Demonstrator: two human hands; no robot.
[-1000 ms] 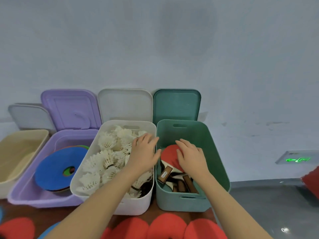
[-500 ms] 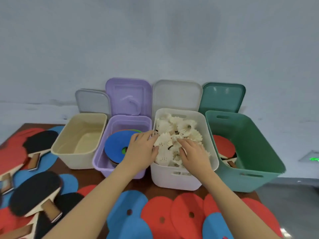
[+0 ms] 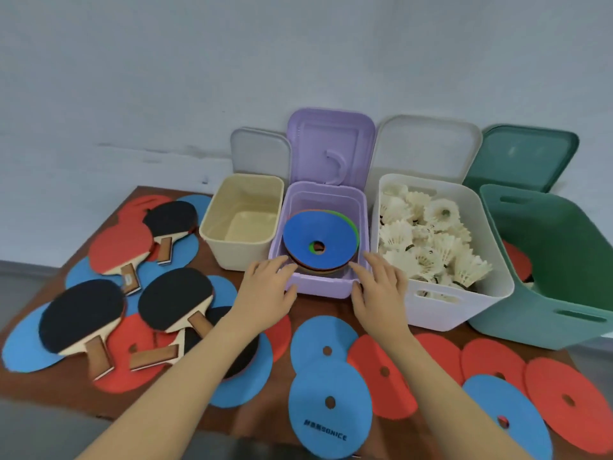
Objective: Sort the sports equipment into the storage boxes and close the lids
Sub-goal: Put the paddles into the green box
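Both hands sit at the near rim of the purple box [image 3: 323, 287], one at each front corner. The left hand [image 3: 267, 287] lies with fingers relaxed and slightly spread, fingertips touching or just short of the left corner; its grip holds nothing. The right hand [image 3: 378, 287] mirrors it at the right corner, fingers loosely extended and thumb near the box's front wall, also holding nothing. Whether either hand actually presses the plastic, I cannot tell.

Between the two hands, inside the box, rests a stack of flat discs [image 3: 320, 242], blue one on top, tilted up against the near wall. The purple lid [image 3: 330, 147] stands open behind, propped upright, directly away from the hands along the box's long axis.

Outward, the cream box [image 3: 242, 220] sits just left, holding nothing that shows; the white box [image 3: 441, 247] of shuttlecocks [image 3: 431, 240] is just right, and the green box [image 3: 547, 277] is beyond it. All lids are open.

On the table [image 3: 315, 307], loose red and blue discs [image 3: 328, 413] lie just below the hands, nearer the right hand, while the paddles [image 3: 172, 300] lie to the left, nearer the left hand. Sorting seems well short of done.
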